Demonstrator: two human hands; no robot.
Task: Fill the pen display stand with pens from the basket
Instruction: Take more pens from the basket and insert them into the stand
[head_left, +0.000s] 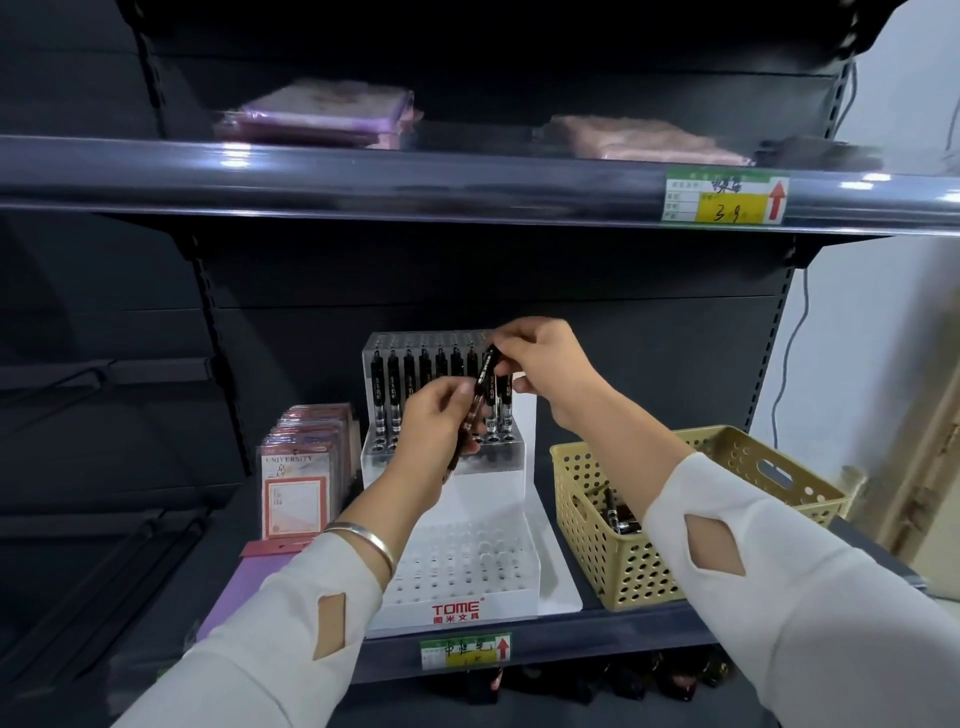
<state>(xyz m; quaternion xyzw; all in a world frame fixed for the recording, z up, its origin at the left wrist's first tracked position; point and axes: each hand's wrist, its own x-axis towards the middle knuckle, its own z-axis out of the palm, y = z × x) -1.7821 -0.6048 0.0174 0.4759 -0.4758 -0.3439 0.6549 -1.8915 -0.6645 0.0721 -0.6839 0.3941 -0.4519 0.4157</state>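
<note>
1. Left hand (441, 415) grips the lower end of the pen (480, 387); right hand (543, 364) pinches its top.
2. Display stand (467, 499) sits just behind and below both hands.
3. Basket (623, 566) lies under the right forearm.

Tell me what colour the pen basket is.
The basket is yellowish tan with round holes, clearest in the head view.
</note>
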